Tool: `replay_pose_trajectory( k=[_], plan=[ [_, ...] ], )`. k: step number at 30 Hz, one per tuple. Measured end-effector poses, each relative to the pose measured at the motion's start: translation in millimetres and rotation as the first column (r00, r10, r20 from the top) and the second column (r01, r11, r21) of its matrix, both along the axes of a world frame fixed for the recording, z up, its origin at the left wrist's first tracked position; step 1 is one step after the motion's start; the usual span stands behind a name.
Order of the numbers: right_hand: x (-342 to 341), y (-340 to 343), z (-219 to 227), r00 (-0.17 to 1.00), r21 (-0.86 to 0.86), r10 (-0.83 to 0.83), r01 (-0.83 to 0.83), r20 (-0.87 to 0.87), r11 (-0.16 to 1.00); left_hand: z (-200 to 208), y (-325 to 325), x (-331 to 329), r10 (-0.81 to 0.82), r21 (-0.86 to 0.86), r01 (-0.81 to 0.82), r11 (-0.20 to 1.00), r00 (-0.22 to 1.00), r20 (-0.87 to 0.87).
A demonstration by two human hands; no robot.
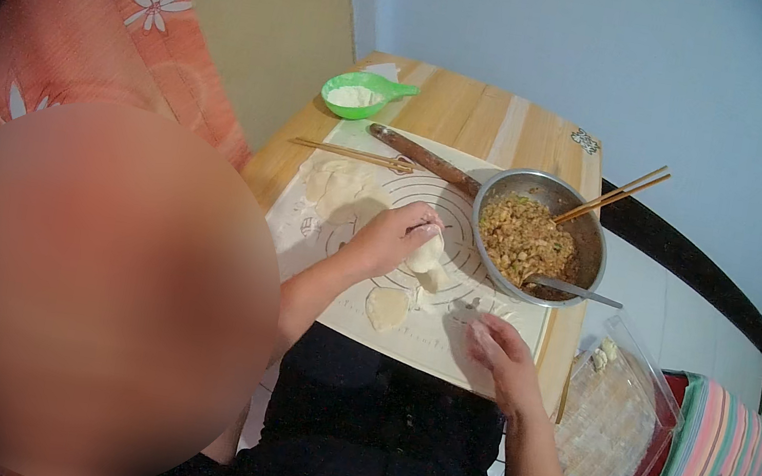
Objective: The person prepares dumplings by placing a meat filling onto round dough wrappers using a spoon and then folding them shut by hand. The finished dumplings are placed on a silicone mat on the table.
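Observation:
My left hand (393,238) is over the middle of the white mat (345,312), its fingers closed on a piece of pale dough (427,253) that hangs below them. Just beneath, a flat round dough wrapper (386,309) lies on the mat. Nearer the mat's right front edge, my right hand (503,357) holds nothing visible; its floury fingers are loosely bent and apart. Several overlapping dough wrappers (335,184) rest at the mat's far left. To the right stands a metal bowl (596,260) of chopped filling (524,235), with chopsticks (619,195) and a metal spoon handle (575,290) leaning in it.
A wooden rolling pin (427,159) lies behind the bowl's left side, near another pair of chopsticks (354,152). At the wooden table's (480,105) far left sits a green scoop (366,108) of flour. A clear plastic tray (610,420) is right of the table, beside striped cloth (718,456).

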State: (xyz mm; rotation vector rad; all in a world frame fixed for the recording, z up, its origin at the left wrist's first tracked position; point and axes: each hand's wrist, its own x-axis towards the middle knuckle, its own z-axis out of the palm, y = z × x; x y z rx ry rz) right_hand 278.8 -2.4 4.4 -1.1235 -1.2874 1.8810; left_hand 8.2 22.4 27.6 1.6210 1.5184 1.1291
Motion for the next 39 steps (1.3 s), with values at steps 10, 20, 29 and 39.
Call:
replay_pose_trajectory(
  k=[10,20,29,39],
  plan=[
    [-58,33,-31,0.999,0.092,0.02,-0.018,-0.025,0.996,-8,-28,-32,0.172,-0.135,-0.142,0.981,0.954,0.247],
    [-60,31,-7,0.702,0.463,0.071,-0.538,0.708,0.704,-52,-97,-48,0.297,0.178,-0.245,0.953,0.864,-0.406],
    [-46,34,-13,0.882,0.322,0.164,-0.327,0.442,0.888,-58,-88,42,-0.058,0.307,0.284,0.908,0.812,-0.581],
    [-40,28,3,0.961,-0.266,0.252,-0.273,-0.11,0.925,-44,-74,50,0.042,0.329,0.056,0.943,0.958,-0.285]
  ],
)
